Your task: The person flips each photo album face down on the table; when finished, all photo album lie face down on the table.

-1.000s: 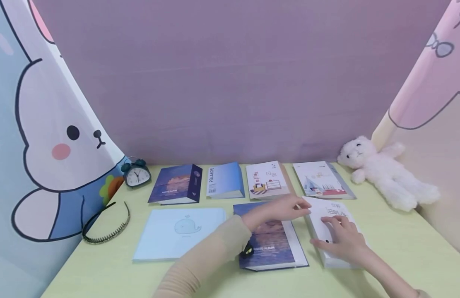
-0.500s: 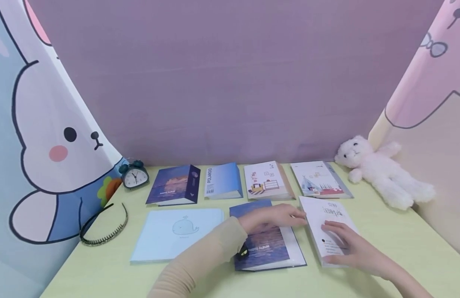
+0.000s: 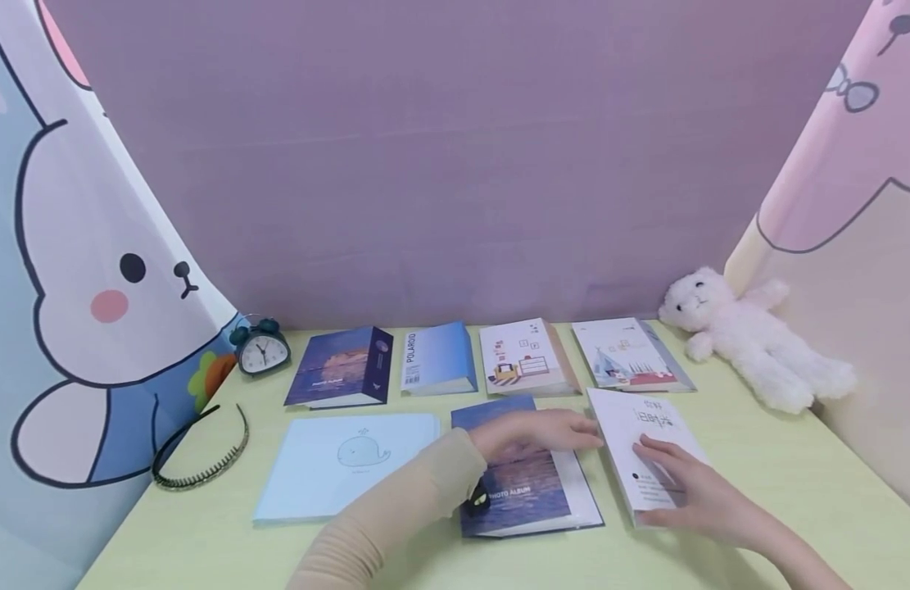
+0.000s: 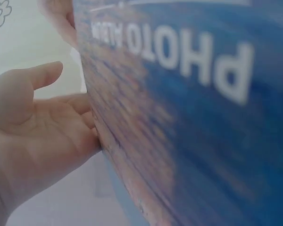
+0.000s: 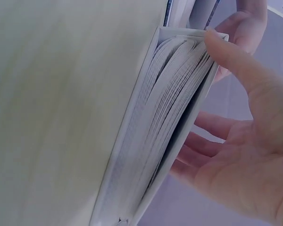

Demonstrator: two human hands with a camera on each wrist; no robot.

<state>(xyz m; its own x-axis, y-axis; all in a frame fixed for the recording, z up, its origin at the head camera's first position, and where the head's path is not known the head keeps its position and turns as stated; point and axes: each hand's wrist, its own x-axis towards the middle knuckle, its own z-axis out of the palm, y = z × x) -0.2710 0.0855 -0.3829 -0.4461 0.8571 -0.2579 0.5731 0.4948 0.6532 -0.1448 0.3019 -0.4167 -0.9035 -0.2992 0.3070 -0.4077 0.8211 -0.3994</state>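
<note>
In the head view a white book (image 3: 622, 438) with dark print lies at the right front of the table. My right hand (image 3: 694, 492) rests on its right side, fingers spread over the cover. In the right wrist view the thumb of the right hand (image 5: 247, 141) touches the book's corner, beside the page edges (image 5: 153, 122). Just left of the book, my left hand (image 3: 561, 429) reaches over a blue and purple photo album (image 3: 524, 483). Seen in the left wrist view, the left hand (image 4: 42, 117) has its thumb apart, beside the album cover (image 4: 170, 117); its fingertips are hidden.
A pale blue whale-print album (image 3: 344, 471) lies to the left. Along the back stand a dark album (image 3: 332, 365), a blue Polaroid album (image 3: 436, 360) and two illustrated albums (image 3: 524, 352). An alarm clock (image 3: 263, 352), a headband (image 3: 204, 471) and a white plush toy (image 3: 757, 344) flank them.
The white book's cover print now appears turned around, with more text lines visible. My right hand has shifted to its right side, and my left hand has drawn slightly down and off its edge.
</note>
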